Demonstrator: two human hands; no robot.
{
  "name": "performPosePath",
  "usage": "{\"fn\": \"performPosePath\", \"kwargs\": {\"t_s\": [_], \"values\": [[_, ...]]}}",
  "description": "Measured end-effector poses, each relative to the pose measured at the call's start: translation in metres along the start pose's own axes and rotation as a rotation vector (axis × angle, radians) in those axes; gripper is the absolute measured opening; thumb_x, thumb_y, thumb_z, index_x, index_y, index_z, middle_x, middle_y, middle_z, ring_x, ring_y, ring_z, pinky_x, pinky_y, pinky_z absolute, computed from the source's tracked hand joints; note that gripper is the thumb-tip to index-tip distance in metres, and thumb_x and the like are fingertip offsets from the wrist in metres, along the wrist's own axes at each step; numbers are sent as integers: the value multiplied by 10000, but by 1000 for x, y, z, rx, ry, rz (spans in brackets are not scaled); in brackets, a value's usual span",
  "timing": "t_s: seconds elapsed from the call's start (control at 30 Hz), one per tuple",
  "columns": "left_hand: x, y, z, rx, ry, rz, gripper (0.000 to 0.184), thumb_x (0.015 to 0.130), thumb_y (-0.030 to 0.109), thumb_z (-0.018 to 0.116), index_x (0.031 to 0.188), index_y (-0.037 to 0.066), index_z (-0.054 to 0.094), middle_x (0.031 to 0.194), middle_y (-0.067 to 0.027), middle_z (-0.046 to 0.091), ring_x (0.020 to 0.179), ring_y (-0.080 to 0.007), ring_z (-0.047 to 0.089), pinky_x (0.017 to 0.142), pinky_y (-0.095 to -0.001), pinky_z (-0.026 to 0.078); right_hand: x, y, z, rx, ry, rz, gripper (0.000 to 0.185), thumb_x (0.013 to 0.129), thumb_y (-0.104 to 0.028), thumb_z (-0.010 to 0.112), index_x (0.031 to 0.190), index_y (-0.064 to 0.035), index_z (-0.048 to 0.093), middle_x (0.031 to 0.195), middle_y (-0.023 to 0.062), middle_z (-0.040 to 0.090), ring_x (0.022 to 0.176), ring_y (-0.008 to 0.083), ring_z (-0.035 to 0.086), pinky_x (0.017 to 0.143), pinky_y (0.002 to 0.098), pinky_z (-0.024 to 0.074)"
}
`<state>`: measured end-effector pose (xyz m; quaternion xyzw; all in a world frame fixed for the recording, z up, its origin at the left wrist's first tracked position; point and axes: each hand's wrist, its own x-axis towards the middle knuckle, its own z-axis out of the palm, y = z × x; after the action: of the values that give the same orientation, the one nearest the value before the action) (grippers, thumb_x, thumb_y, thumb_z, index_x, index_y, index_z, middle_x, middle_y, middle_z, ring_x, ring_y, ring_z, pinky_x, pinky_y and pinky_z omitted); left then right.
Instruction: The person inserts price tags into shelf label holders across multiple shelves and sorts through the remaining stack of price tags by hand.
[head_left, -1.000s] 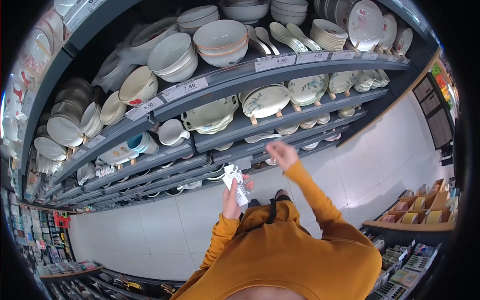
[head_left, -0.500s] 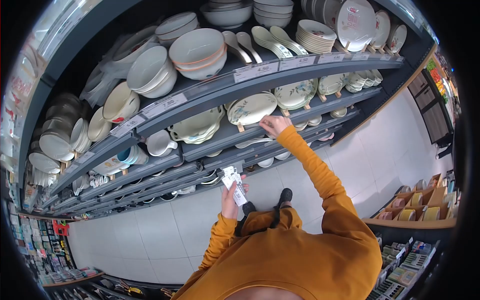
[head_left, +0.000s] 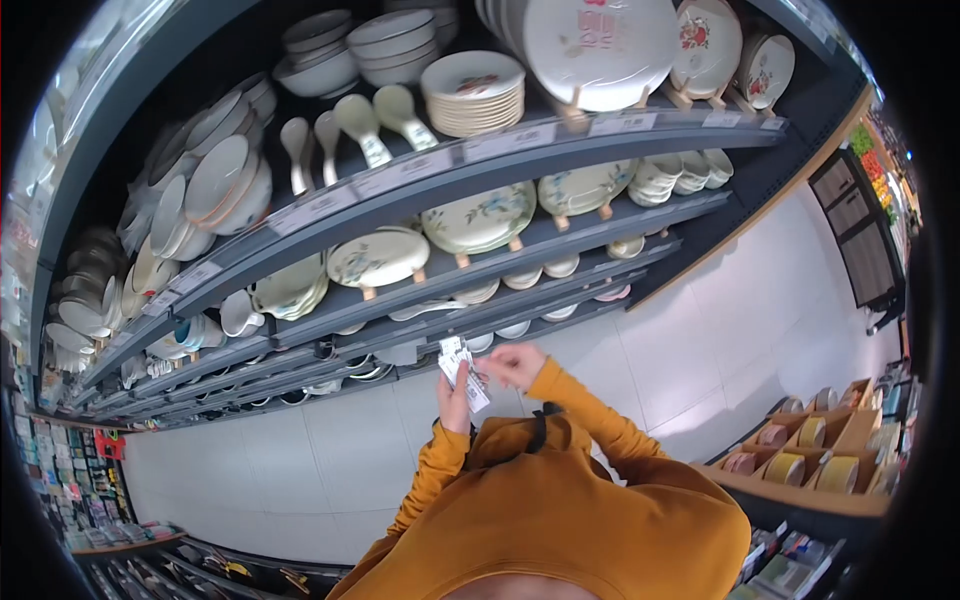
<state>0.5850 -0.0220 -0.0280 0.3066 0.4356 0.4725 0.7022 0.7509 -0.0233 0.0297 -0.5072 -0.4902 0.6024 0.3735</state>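
In the frame's centre, the left hand (head_left: 453, 408) is closed around several labels (head_left: 475, 393), and the right hand (head_left: 518, 366), fingers half curled, is at their right edge, its grip unclear, below shelves (head_left: 600, 148) of plates (head_left: 478, 217).

tbh plenty of room over the floor tiles (head_left: 660, 350) right of the right hand (head_left: 517, 366), but the left hand (head_left: 455, 400) and its paper labels (head_left: 464, 375) block the other side; up top, spoons (head_left: 357, 120), a plate stack (head_left: 474, 103) and big white plate (head_left: 600, 55) crowd behind the price strip (head_left: 405, 172)
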Motion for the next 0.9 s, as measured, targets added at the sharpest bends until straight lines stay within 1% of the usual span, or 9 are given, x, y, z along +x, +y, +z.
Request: {"fn": "performPosePath", "kwargs": {"t_s": [0.1,0.2,0.3,0.4,0.5,0.63,0.73,0.83,0.9], "values": [[-13,-16,63,-127,78,-68,286,972,167,484,1206,5,448,1053,-129,605,711,-199,616,593,-293,506,0,-29,-102,-229,343,-248,195,896,-249,635,942,-59,640,589,-6,595,520,48,560,488,226,443],[-21,-30,103,-145,19,-86,316,970,166,488,1237,8,430,1052,-133,604,696,-192,607,570,-280,489,-4,-115,-171,-515,595,-539,238,861,-221,671,1046,-82,615,563,15,595,459,97,566,447,253,429],[-30,-23,145,-126,-15,-35,358,966,157,492,1279,15,392,1039,-150,605,682,-191,606,563,-278,482,-5,-185,-199,-757,688,-746,396,862,-250,657,1225,-147,538,600,19,614,468,165,591,455,285,437],[-32,-15,166,-108,-49,-14,451,972,169,480,1372,35,321,1074,-169,603,686,-187,612,574,-282,489,17,-206,-228,-933,752,-723,351,869,-296,637,1190,-174,561,620,18,625,483,209,601,490,327,450],[-32,-11,171,-122,-93,-58,439,986,197,451,1374,28,334,1142,-169,596,773,-193,629,643,-288,504,26,-214,-243,-969,681,-726,233,876,-303,624,1075,-182,629,585,3,611,470,189,592,474,320,437],[-43,2,187,-160,-76,-63,392,996,239,431,1294,-15,432,1194,-149,578,967,-222,622,801,-314,514,19,-227,-252,-691,558,-690,161,879,-310,626,911,-164,686,518,-32,578,423,120,554,439,263,397],[-46,8,201,-227,-71,-32,389,998,240,424,1285,-22,441,1234,-142,553,1098,-245,580,908,-333,492,12,-237,-255,-681,527,-695,153,880,-259,640,925,-117,677,521,-22,572,411,83,524,428,232,374],[-46,13,214,-260,-67,73,383,1000,231,418,1288,-21,438,1277,-134,524,1189,-238,521,979,-335,451,-4,-232,-245,-341,501,-761,140,879,-191,651,930,-61,664,527,-11,564,425,40,500,419,210,352],[-46,12,222,-256,-43,150,380,1002,227,414,1291,-19,437,1301,-127,509,1225,-221,488,1008,-333,424,-24,-211,-233,-188,378,-599,117,891,-158,637,949,-59,658,531,-33,547,435,12,462,391,191,322]]}}
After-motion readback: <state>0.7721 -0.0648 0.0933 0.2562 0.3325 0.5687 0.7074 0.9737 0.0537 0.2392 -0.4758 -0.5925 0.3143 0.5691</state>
